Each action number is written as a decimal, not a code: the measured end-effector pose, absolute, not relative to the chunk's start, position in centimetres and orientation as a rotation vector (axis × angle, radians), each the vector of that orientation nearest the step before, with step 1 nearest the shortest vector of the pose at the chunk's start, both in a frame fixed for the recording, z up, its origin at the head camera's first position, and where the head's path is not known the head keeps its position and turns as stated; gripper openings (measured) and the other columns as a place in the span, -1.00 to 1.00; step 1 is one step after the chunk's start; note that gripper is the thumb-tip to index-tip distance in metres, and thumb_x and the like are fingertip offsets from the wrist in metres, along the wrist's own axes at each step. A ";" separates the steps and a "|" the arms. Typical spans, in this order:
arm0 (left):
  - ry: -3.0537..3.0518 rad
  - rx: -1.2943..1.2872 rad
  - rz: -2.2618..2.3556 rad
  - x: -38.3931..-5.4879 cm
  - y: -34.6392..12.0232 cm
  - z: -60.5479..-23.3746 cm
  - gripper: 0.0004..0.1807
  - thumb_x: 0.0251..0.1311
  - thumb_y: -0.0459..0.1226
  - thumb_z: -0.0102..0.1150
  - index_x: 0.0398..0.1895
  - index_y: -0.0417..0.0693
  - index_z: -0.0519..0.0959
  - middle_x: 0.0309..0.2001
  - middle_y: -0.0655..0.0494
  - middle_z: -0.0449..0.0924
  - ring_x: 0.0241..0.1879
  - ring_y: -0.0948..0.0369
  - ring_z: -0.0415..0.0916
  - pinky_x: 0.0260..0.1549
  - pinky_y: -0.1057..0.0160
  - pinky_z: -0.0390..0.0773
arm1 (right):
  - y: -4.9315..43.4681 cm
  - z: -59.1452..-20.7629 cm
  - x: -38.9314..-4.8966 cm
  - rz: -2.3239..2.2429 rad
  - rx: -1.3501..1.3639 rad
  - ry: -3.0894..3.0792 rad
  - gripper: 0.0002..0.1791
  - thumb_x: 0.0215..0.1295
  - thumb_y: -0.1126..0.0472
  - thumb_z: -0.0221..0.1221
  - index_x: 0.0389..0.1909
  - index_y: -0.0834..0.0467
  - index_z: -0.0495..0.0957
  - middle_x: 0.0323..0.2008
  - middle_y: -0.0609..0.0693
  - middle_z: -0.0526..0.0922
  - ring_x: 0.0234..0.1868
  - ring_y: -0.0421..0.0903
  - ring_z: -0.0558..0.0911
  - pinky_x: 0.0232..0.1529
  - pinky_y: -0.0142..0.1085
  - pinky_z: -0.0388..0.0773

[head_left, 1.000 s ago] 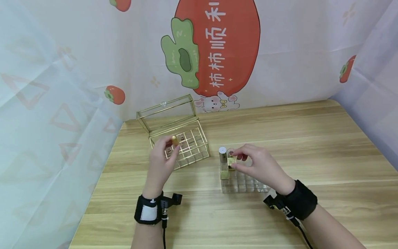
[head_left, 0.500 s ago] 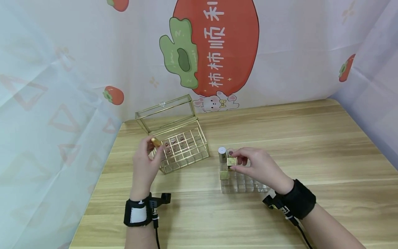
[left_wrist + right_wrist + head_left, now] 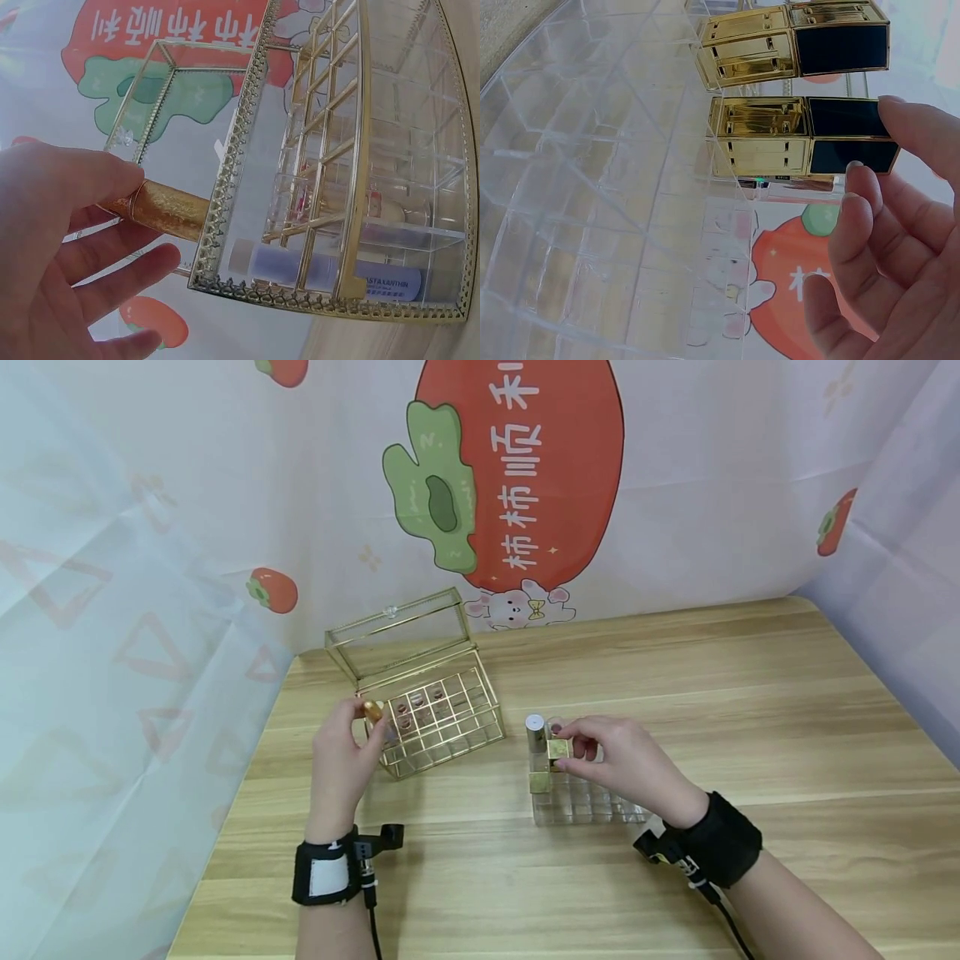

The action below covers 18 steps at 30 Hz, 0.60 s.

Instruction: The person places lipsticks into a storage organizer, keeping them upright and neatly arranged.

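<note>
My left hand (image 3: 339,764) pinches a gold lipstick tube (image 3: 171,211) between thumb and fingers, over the left end of a gold-framed glass box (image 3: 452,756). The box lid (image 3: 405,625) stands raised. In the left wrist view, the tube lies right at the beaded rim, its far end overlapped by it. A lilac tube (image 3: 322,270) shows inside that corner. My right hand (image 3: 626,760) grips the black end of a square gold-and-black lipstick (image 3: 763,135). Its gold end is at the top of a clear compartmented organizer (image 3: 555,810).
Another square gold-and-black lipstick (image 3: 754,52) stands beside the gripped one. A silver-capped tube (image 3: 536,731) rises at the organizer's back left. Several reddish lip tubes (image 3: 417,697) sit in the box's grid. A printed cloth (image 3: 712,527) hangs behind the wooden table (image 3: 480,893).
My left hand has carried the gold tube leftward from over the box's grid to its left end, and slightly lower in the last half second. My right hand has stayed at the square lipstick.
</note>
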State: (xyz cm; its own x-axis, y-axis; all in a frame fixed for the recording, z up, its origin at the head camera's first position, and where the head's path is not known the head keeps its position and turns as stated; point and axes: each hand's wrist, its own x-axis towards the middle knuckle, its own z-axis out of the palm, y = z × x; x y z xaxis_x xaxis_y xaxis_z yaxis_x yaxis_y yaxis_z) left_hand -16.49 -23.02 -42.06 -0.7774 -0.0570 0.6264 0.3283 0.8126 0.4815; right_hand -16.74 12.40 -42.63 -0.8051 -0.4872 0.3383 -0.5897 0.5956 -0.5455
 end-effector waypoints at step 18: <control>-2.415 -0.217 -0.549 -16.6 -23.6 -42.7 -0.74 -0.07 -0.38 0.36 -0.25 -0.26 0.62 -0.25 -0.19 0.69 -0.21 -0.12 0.52 -0.15 -0.19 0.44 | 12.4 -42.5 -16.6 1.008 0.892 -2.684 -0.71 0.08 0.08 0.34 -0.17 0.08 0.65 -0.51 -0.21 0.57 -0.46 -0.30 0.47 -0.46 -0.32 0.49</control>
State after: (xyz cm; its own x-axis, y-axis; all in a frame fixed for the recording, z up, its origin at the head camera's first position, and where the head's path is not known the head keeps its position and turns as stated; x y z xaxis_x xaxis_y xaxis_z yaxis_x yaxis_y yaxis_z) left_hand -16.55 -23.63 -42.69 -0.7795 0.0171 0.6262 0.2863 0.8988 0.3318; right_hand -16.59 12.37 -42.54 -0.8148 -0.4819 0.3223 -0.5749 0.6000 -0.5563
